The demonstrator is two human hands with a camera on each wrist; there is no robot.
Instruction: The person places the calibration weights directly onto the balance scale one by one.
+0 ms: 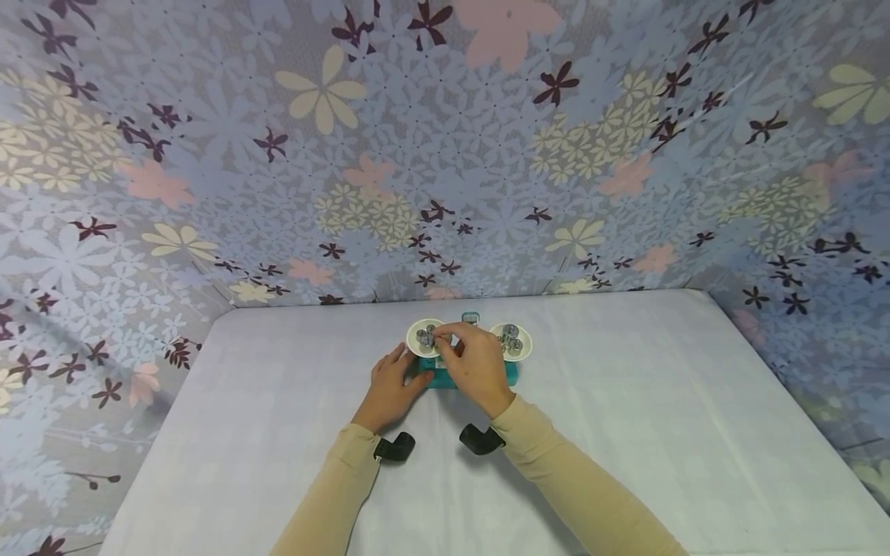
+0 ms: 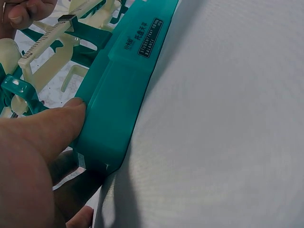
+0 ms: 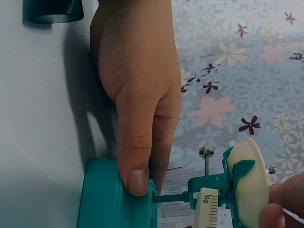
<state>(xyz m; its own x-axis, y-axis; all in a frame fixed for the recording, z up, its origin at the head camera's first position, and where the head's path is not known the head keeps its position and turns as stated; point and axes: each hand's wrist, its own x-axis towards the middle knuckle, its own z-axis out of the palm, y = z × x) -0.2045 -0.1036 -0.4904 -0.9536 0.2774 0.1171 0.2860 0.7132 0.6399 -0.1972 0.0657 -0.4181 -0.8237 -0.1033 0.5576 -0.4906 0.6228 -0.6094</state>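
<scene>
A teal student balance (image 1: 440, 379) with two cream pans stands on the table. My left hand (image 1: 391, 390) grips the left end of its base, thumb along the upper edge in the left wrist view. Several metal weights (image 1: 422, 337) sit in the left pan (image 1: 411, 344). My right hand (image 1: 481, 369) reaches across to that pan, thumb and forefinger pinching a small metal weight that the fingertips mostly cover. The right pan (image 1: 527, 347) also bears several metal weights (image 1: 511, 330). In the left wrist view, the graduated beam (image 2: 45, 43) carries a black slider (image 2: 67, 18).
A pale cloth covers the table (image 1: 626, 425), which meets a flower-patterned wall (image 1: 480, 154) close behind the balance. A teal-framed scale window (image 1: 470, 317) rises between the pans. Black wrist cameras (image 1: 398, 447) hang below both wrists.
</scene>
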